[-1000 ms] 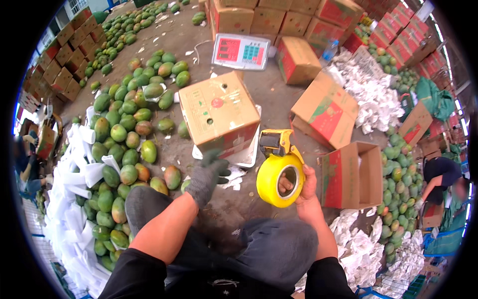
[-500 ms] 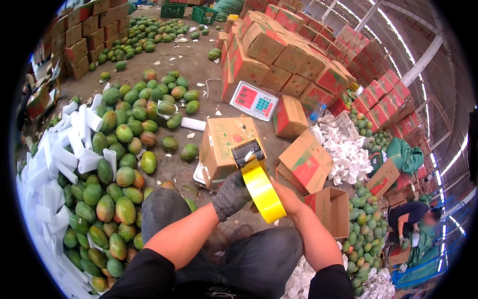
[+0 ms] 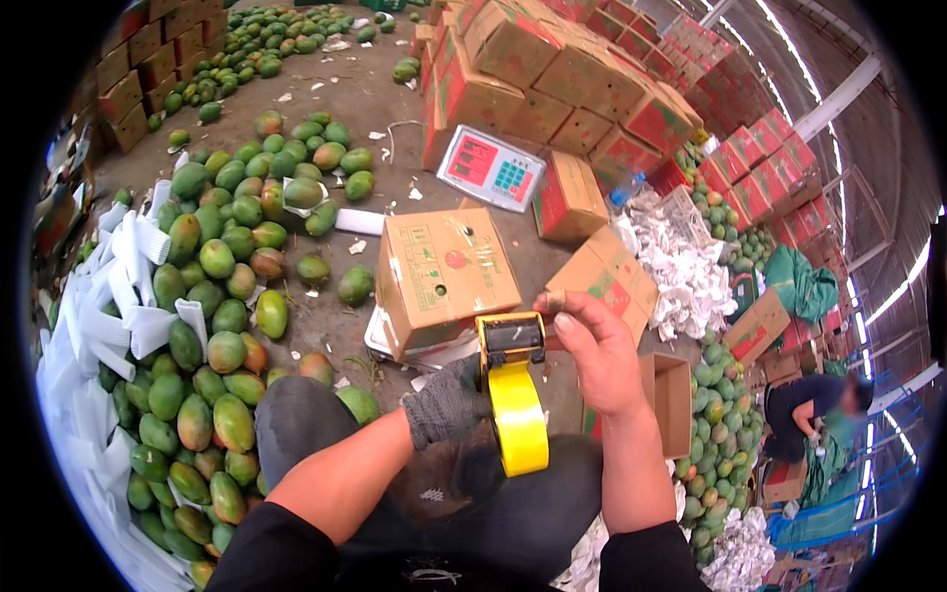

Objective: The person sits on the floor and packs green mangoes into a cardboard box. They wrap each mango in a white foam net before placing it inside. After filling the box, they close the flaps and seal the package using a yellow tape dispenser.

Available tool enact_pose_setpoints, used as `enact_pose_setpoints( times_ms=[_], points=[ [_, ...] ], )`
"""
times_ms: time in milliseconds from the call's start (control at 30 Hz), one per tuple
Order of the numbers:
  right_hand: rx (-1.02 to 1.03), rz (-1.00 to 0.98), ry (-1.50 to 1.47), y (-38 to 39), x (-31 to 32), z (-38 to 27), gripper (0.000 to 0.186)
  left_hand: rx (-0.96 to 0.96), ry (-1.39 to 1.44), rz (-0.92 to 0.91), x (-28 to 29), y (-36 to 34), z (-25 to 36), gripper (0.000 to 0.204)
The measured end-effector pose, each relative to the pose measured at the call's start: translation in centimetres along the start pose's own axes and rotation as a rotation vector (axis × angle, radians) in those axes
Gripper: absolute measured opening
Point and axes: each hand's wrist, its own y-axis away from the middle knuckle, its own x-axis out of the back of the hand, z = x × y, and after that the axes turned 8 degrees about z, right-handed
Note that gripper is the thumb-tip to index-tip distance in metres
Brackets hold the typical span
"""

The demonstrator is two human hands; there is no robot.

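Observation:
My left hand (image 3: 446,403), in a dark grey knitted glove, grips a tape dispenser (image 3: 511,338) with a yellow roll of tape (image 3: 521,419) on it. The dispenser's black roller end points away from me, above my lap. Just right of that end is my bare right hand (image 3: 604,353), raised with thumb and fingers bent together; whatever lies between its fingertips is too small to make out. Beyond both hands stands a closed brown cardboard carton (image 3: 449,266) on a low white scale platform (image 3: 379,335). The scale's display panel (image 3: 491,168) shows behind it.
Green-and-red mangoes (image 3: 232,370) lie heaped at left beside white foam sleeves (image 3: 118,286). Flattened cartons (image 3: 607,276), an open box (image 3: 666,400), crumpled white paper (image 3: 669,291) and more mangoes (image 3: 720,434) fill the right. Stacked cartons (image 3: 552,89) rise behind; a co-worker (image 3: 804,409) bends at far right.
The dispenser has turned more upright and moved slightly right and down. My right hand has come off the tape roll's side and risen to the dispenser's roller end. The view has tilted down slightly.

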Motion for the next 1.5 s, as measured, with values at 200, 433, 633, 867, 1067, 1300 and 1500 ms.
enact_pose_setpoints(
  times_ms=[200,433,633,867,1067,1300,1500],
  points=[
    [0.060,-0.078,0.306,-1.1,1.9,0.6,0.040,-0.006,-0.214,-0.025,-0.5,-1.3,1.2,0.055],
    [-0.039,-0.044,0.227,0.3,3.1,1.6,0.017,0.103,0.087,-0.070,0.9,-2.7,-5.8,0.060],
    [-0.011,-0.068,0.143,1.5,2.6,0.8,0.011,0.011,0.081,-0.146,0.4,-3.0,-7.7,0.048],
    [-0.070,-0.030,0.008,1.6,2.6,1.0,0.011,0.131,0.302,-0.095,-0.5,-3.6,-8.2,0.037],
    [-0.050,-0.002,0.078,1.7,3.0,1.1,0.013,0.229,0.304,-0.218,-0.4,-4.5,-7.0,0.068],
    [-0.045,0.037,0.091,1.7,2.8,1.1,0.013,0.194,0.291,-0.245,-1.4,-4.1,-5.8,0.064],
    [-0.006,0.099,0.118,1.8,2.2,1.3,0.012,0.077,0.143,-0.252,-1.2,-4.0,-5.1,0.064]
  ],
)
